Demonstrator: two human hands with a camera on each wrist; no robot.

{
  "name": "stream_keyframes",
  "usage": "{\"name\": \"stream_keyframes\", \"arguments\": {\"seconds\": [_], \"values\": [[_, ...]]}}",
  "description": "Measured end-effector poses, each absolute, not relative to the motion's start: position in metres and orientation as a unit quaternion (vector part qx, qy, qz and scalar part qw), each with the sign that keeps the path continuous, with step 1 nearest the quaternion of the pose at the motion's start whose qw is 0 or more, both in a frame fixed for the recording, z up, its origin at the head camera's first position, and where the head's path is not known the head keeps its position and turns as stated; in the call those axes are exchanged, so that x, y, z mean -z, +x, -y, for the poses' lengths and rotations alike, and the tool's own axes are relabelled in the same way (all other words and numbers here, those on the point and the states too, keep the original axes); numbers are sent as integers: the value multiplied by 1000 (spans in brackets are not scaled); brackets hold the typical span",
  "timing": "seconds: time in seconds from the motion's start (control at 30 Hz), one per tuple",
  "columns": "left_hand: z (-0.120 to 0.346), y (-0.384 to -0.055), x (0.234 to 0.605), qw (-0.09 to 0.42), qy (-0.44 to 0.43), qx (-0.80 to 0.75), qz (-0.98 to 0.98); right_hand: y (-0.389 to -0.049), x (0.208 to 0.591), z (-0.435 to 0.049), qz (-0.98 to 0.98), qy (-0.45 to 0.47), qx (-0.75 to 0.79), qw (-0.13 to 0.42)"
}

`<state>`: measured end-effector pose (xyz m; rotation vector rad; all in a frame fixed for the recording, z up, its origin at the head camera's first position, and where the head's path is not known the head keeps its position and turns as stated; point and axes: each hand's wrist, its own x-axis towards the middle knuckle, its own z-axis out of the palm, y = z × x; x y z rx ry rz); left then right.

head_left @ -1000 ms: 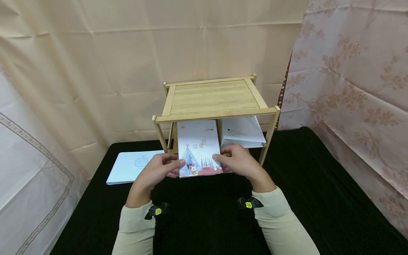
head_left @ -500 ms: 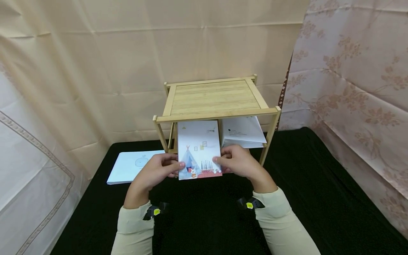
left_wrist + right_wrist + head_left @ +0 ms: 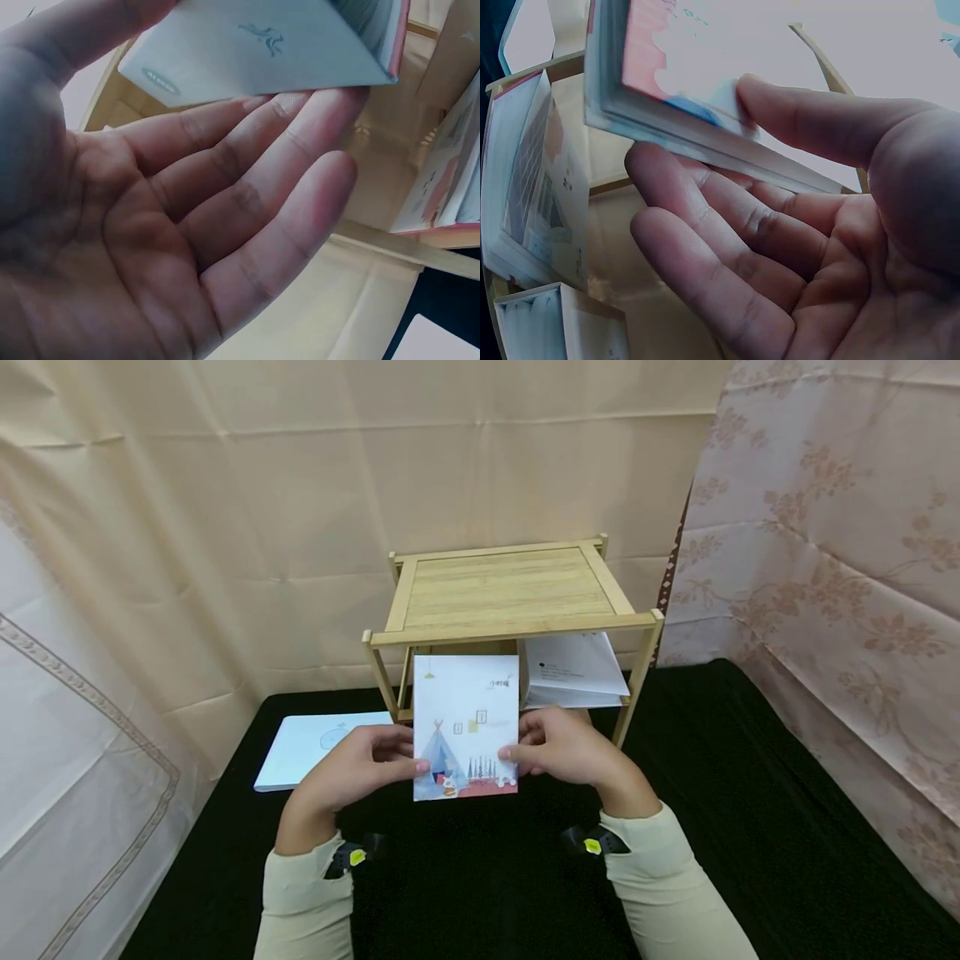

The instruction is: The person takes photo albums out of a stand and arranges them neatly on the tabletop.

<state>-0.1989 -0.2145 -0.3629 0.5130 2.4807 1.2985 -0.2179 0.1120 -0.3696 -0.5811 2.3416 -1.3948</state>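
Note:
A white-covered book (image 3: 465, 718) with a blue tent drawing is held in front of the wooden rack (image 3: 510, 585), cover facing up. My left hand (image 3: 358, 770) pinches its lower left edge, thumb on top. On the opposite edge my right hand (image 3: 564, 747) grips it, thumb on the cover and fingers beneath. In the left wrist view the book (image 3: 255, 49) shows a plain pale face with a small figure, the left fingers underneath. Its page edges show in the right wrist view, where the right thumb (image 3: 802, 116) presses the cover.
Another white book (image 3: 573, 664) leans inside the rack at right, beside an upright divider. Left of the rack, a pale blue notebook (image 3: 300, 756) with a whale drawing lies on the black cloth (image 3: 480, 885). Beige curtains (image 3: 300, 485) hang behind.
Both hands have drawn the tent book toward me, out from under the rack's top, and its lower edge sits nearer. The pale blue notebook and the rack have stayed put.

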Motion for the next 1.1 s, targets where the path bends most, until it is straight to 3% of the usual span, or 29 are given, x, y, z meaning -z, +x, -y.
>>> {"name": "stream_keyframes", "arguments": {"seconds": [0.6,1.1], "values": [[239,-178,358,169,230,-462,-840,-199,360,-100,-822,-260,470,190],[274,-144,361,191,179,-476,-839,-184,385,-63,-793,-276,505,199]]}}
